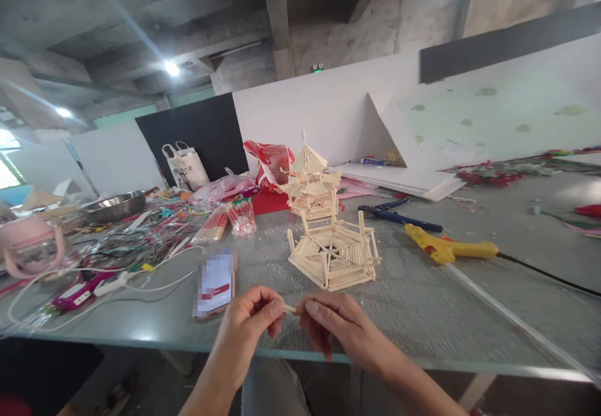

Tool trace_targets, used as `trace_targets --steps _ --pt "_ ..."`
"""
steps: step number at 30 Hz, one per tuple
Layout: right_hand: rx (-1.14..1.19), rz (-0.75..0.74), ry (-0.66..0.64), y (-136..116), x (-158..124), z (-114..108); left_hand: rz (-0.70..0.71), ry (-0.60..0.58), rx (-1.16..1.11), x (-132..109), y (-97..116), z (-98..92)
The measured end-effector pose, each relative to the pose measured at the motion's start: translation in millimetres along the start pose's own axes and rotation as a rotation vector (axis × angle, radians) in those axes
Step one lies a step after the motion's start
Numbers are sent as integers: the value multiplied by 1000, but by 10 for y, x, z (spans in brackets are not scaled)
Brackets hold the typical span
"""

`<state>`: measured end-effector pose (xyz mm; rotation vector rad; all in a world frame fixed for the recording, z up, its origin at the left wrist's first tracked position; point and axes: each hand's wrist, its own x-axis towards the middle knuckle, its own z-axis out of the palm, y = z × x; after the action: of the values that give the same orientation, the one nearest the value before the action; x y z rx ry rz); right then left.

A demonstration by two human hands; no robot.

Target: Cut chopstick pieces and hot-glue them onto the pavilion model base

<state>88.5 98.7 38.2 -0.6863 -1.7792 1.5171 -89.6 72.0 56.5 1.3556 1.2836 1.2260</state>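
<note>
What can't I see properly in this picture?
In the head view:
Short pale wooden stick: both ends hidden by the left hand and right hand.
Pink-edged phone: screen blurred into squares, words unreadable.
Black cord of the yellow plastic glue gun: far end cut off by the right edge.
Tiered wooden pagoda: bottom partly hidden by the hexagonal wooden frame.

Ceiling lamps [171,68] flare in streaks, a window [6,167] glows at left and glare spots the tabletop [422,316]; outer edges look stretched, possibly soft.

Cream stick [290,309], yellow glue gun [441,249], dark-blue pliers [401,216].
</note>
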Motion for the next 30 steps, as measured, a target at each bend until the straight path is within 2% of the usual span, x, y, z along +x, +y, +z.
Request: trace_targets --steps 4,8,12,17,22,27,30 --pt "-151 -95 128 -24 11 32 -7 110 -175 -17 -91 119" --pt "-410 -170 250 -50 -10 86 21 96 -203 -47 -204 234" --pt "-484 -176 245 -41 -42 79 1 80 -224 -82 -289 319" --pt "-254 -51 134 29 -63 12 -57 16 -325 -133 -235 272" --pt "-48 -10 89 96 -66 -26 -62 146 -331 -189 -116 135" --pt "-46 3 93 92 -71 -19 -61 -5 -213 -220 -106 141" --pt "-39 15 93 105 -78 -22 -60 -44 -200 -220 -134 168"
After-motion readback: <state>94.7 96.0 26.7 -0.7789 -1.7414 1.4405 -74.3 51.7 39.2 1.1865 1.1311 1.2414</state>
